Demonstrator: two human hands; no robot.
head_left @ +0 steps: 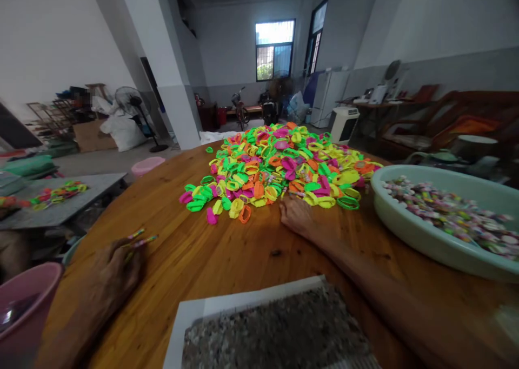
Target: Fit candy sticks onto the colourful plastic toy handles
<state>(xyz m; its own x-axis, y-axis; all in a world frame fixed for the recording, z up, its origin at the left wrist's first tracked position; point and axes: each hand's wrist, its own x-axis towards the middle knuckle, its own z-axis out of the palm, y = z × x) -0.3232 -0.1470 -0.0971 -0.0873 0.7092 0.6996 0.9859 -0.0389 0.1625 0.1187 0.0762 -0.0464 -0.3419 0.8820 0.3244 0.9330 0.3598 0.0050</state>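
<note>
L hand [115,269] is at L side of worktop [227,255], fingers curled, grasping 2 thin multicol. strips [146,241]. R hand [295,213] is at near edge of neon band pile [263,169] mid-worktop, fingers bent, can't tell if gripping; green basin [389,220] w/ small pcs [454,212] to R.

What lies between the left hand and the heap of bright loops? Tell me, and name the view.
In the head view, two slim multicoloured pieces jut from the left hand; beyond them, wooden tabletop runs up to the heap of bright loops.
</note>
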